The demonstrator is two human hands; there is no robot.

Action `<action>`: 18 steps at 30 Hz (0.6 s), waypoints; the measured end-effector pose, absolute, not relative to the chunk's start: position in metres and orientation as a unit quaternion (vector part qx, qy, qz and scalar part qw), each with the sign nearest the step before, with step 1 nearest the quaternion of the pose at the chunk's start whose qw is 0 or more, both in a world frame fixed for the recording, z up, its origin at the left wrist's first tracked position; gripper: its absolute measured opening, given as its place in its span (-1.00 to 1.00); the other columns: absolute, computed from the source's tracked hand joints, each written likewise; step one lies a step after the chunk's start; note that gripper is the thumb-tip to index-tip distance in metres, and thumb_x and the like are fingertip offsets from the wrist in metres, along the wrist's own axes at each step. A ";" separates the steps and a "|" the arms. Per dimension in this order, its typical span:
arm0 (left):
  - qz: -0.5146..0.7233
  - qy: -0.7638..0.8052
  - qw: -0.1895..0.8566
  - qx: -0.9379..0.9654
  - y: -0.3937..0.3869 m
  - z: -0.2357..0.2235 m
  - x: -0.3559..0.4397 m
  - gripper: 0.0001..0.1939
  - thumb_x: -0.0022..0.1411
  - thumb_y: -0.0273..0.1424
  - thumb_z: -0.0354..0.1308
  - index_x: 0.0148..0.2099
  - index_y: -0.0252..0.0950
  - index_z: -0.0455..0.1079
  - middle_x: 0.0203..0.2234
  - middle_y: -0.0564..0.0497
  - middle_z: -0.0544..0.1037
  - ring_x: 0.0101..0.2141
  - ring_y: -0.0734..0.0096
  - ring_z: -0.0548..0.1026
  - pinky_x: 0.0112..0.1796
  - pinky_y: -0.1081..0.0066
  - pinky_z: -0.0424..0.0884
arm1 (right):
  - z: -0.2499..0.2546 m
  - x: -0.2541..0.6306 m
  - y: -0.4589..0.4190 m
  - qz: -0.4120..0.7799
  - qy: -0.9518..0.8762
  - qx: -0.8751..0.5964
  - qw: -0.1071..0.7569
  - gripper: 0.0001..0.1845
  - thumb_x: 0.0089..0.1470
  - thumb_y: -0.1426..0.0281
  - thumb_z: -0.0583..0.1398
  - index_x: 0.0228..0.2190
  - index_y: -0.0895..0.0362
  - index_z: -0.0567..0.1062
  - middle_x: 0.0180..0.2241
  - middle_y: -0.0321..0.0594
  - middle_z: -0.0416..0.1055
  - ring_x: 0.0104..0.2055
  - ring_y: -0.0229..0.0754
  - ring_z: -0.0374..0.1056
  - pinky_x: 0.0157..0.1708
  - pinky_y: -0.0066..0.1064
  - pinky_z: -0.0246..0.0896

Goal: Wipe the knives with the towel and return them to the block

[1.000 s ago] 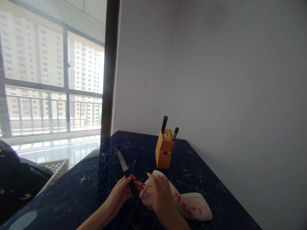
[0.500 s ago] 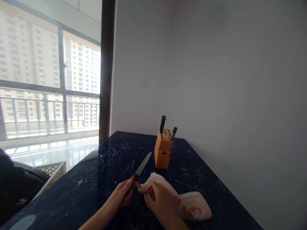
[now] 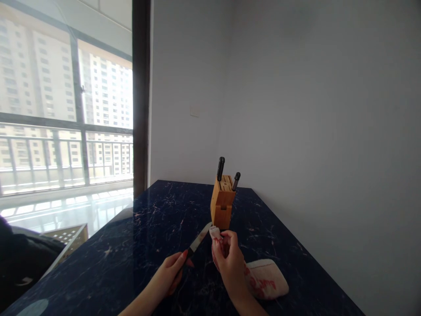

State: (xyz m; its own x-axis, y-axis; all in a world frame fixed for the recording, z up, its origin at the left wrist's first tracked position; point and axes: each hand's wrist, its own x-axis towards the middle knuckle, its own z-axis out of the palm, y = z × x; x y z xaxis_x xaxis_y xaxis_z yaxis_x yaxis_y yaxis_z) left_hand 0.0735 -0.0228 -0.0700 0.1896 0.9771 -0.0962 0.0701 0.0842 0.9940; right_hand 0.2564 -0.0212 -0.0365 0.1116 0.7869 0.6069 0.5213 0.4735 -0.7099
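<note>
My left hand (image 3: 174, 270) is closed round the dark handle of a knife (image 3: 200, 238), whose blade points away and to the right, its tip close to the base of the wooden knife block (image 3: 221, 210). My right hand (image 3: 230, 259) pinches a bunched end of a white cloth (image 3: 268, 278) with red lettering. That bunched end stands up beside the blade, a little apart from it. Behind my wrist the rest of the cloth lies on the table. Two black-handled tools (image 3: 220, 169) stick up out of the block.
The dark blue marbled table (image 3: 177, 206) runs back towards a grey wall (image 3: 312, 131). At left stand a chair with a perforated seat (image 3: 70, 241) and a black item (image 3: 23, 263). Large windows (image 3: 66, 145) lie beyond.
My right hand has lifted the cloth's end off the knife handle area, up and to the right. The knife in my left hand has turned slightly lower and shifted right.
</note>
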 end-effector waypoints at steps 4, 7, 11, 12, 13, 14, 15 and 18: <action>0.384 0.487 0.529 0.579 -0.023 -0.075 0.075 -0.28 -0.09 0.24 -0.12 -0.31 -0.36 0.34 -0.91 0.27 0.10 -0.87 0.66 -0.03 -0.81 0.58 -0.16 | -0.039 0.246 -0.027 0.086 -0.771 -0.408 0.482 -0.83 0.04 0.41 0.08 -0.26 0.07 0.37 -0.31 -0.24 0.43 -0.27 -0.21 0.35 -0.25 -0.42 0.20; 0.363 0.485 0.537 0.588 -0.025 -0.076 0.074 -0.30 -0.07 0.22 -0.14 -0.34 -0.35 0.33 -0.90 0.24 0.17 -0.88 0.64 0.01 -0.83 0.57 -0.11 | -0.043 0.240 -0.026 0.054 -0.799 -0.397 0.449 -0.85 0.02 0.48 0.08 -0.33 0.07 0.40 -0.33 -0.25 0.44 -0.26 -0.19 0.34 -0.23 -0.38 0.19; 0.341 0.472 0.556 0.593 -0.024 -0.074 0.072 -0.29 -0.03 0.21 -0.21 -0.36 -0.36 0.35 -0.91 0.21 0.20 -0.89 0.63 0.04 -0.83 0.57 -0.09 | -0.044 0.244 -0.021 0.041 -0.778 -0.433 0.454 -0.86 0.02 0.50 0.07 -0.35 0.08 0.39 -0.34 -0.24 0.42 -0.26 -0.18 0.33 -0.24 -0.37 0.18; 0.343 0.468 0.559 0.592 -0.024 -0.074 0.072 -0.29 -0.02 0.21 -0.21 -0.37 -0.37 0.36 -0.91 0.20 0.20 -0.89 0.64 0.04 -0.83 0.58 -0.10 | -0.043 0.245 -0.021 0.046 -0.777 -0.434 0.454 -0.86 0.03 0.50 0.07 -0.35 0.08 0.39 -0.34 -0.24 0.42 -0.27 -0.19 0.33 -0.24 -0.38 0.18; 0.347 0.463 0.562 0.591 -0.024 -0.074 0.072 -0.30 -0.01 0.20 -0.20 -0.37 -0.37 0.35 -0.91 0.20 0.21 -0.89 0.64 0.04 -0.83 0.58 -0.11 | -0.043 0.245 -0.021 0.055 -0.781 -0.428 0.452 -0.86 0.03 0.51 0.07 -0.35 0.08 0.38 -0.33 -0.25 0.41 -0.26 -0.20 0.33 -0.24 -0.39 0.18; 0.352 0.459 0.564 0.590 -0.024 -0.075 0.072 -0.31 -0.01 0.19 -0.19 -0.37 -0.37 0.35 -0.90 0.19 0.22 -0.89 0.64 0.04 -0.84 0.59 -0.11 | -0.042 0.245 -0.022 0.064 -0.789 -0.417 0.447 -0.85 0.03 0.52 0.07 -0.35 0.08 0.37 -0.33 -0.26 0.40 -0.25 -0.21 0.32 -0.23 -0.39 0.17; 0.356 0.456 0.566 0.587 -0.024 -0.076 0.072 -0.32 -0.01 0.18 -0.18 -0.37 -0.37 0.35 -0.90 0.19 0.23 -0.89 0.64 0.04 -0.84 0.59 -0.11 | -0.042 0.245 -0.023 0.071 -0.798 -0.405 0.441 -0.84 0.03 0.53 0.06 -0.34 0.08 0.36 -0.32 -0.27 0.40 -0.24 -0.22 0.31 -0.21 -0.40 0.17; 0.362 0.452 0.573 0.580 -0.022 -0.079 0.072 -0.36 -0.01 0.18 -0.17 -0.40 -0.35 0.31 -0.90 0.17 0.26 -0.90 0.64 0.05 -0.84 0.59 -0.13 | -0.041 0.243 -0.023 0.072 -0.811 -0.393 0.427 -0.84 0.02 0.56 0.06 -0.36 0.08 0.35 -0.31 -0.28 0.39 -0.22 -0.22 0.30 -0.19 -0.40 0.15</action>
State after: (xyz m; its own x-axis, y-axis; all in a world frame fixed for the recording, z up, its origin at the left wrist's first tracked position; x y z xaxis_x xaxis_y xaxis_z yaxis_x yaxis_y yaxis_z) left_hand 0.0724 -0.0221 -0.0792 0.3293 0.9393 -0.0966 0.1092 0.0637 0.9920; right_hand 0.2428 -0.0231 -0.0414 -0.3258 0.6992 0.6364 0.5768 0.6803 -0.4521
